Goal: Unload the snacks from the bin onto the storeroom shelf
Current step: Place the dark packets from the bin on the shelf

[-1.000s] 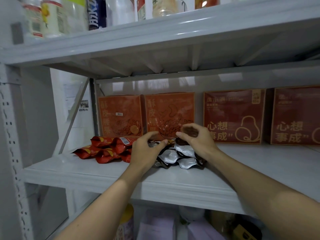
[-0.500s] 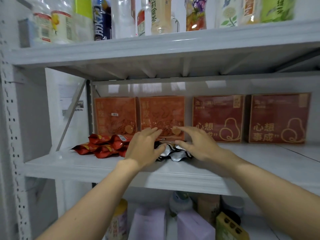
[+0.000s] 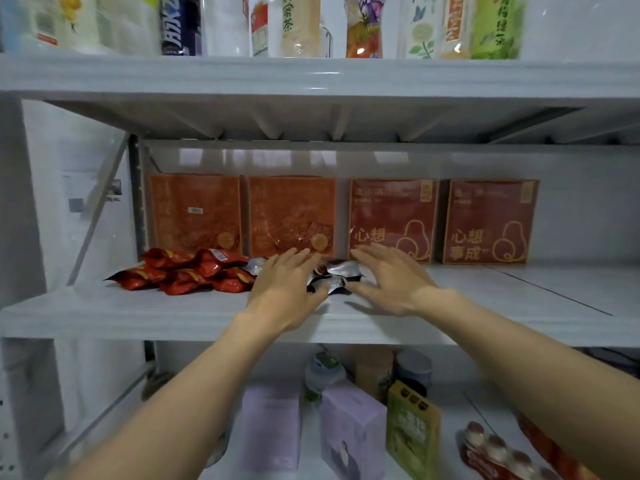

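A small heap of silver and dark snack packets (image 3: pixel 335 277) lies on the middle shelf (image 3: pixel 485 306) of the white storeroom rack. My left hand (image 3: pixel 284 285) lies flat against the heap's left side, fingers straight. My right hand (image 3: pixel 388 277) is spread open at the heap's right side, fingers extended toward the back. Neither hand grips a packet. A pile of red snack packets (image 3: pixel 187 271) sits just left of my left hand. The bin is out of view.
Orange boxes (image 3: pixel 242 216) and two dark red boxes (image 3: pixel 443 221) stand along the shelf's back. Bottles (image 3: pixel 298 26) line the top shelf. The lower shelf holds purple boxes (image 3: pixel 349 431), a green box (image 3: pixel 412 434) and jars. Bare shelf surface stretches to the right.
Both hands have let go of the silver packets and flattened out beside the heap. The view has pulled back and tilted, showing more of the top and lower shelves.
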Motion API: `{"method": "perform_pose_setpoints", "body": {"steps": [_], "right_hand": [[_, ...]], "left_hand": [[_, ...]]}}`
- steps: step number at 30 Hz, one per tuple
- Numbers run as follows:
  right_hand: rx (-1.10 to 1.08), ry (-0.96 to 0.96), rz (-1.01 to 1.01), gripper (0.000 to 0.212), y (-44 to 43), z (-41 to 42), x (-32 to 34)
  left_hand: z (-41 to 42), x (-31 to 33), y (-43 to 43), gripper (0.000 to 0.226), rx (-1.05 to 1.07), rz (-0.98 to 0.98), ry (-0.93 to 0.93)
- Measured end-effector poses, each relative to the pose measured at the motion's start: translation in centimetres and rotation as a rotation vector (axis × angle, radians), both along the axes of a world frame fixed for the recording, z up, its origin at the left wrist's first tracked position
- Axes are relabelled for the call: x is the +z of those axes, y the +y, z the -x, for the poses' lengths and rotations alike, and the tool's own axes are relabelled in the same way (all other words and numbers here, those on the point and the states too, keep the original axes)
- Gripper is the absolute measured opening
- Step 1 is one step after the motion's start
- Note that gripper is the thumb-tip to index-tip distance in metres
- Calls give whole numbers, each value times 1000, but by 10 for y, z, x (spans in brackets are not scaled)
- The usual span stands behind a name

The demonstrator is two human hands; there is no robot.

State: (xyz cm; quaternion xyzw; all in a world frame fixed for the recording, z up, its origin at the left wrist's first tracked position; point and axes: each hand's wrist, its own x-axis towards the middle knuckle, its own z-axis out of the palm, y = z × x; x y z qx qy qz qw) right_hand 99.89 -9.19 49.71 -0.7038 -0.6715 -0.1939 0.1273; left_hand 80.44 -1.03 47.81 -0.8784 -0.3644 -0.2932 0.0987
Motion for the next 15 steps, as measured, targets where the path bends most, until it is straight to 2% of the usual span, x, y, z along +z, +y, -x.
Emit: {"method": "perform_pose_setpoints", "body": {"steps": [7,15], "right_hand": [[-99,24,32,75,-45,-11,-6],[-222,-9,-26,71,-117,-47,-14]], "left_hand": [[-21,-13,-19,65,-153,-24,-23],[-71,-19,-68,63,-273,-60,-22]]}}
